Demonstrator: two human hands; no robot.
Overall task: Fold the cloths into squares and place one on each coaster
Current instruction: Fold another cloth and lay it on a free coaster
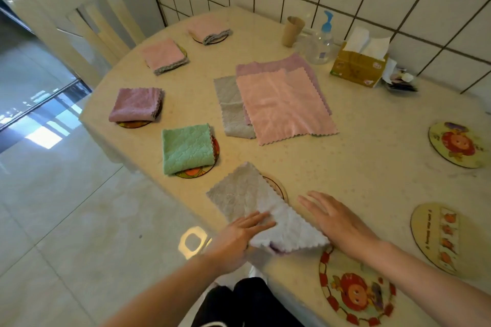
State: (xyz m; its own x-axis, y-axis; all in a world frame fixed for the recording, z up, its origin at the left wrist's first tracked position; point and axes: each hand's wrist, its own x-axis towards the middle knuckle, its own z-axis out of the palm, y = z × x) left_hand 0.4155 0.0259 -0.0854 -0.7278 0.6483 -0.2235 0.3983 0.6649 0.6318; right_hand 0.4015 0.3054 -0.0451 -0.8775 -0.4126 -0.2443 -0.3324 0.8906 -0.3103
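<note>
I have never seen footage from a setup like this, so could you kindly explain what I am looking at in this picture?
There is no machine here: a person wears a wide-angle camera on the head, looking down at their own bare hands, so this single view is roughly what they see.

The left hand lies flat on a pale grey cloth that is partly folded over a coaster at the near edge of the table. The right hand rests open beside it. Neither hand grips anything.

Further away, four folded cloths already sit on coasters: a green cloth, a mauve cloth and two pink ones. A pile of unfolded cloths waits in the middle. Three bare coasters lie on the right. A tissue box stands by the tiled wall.
</note>
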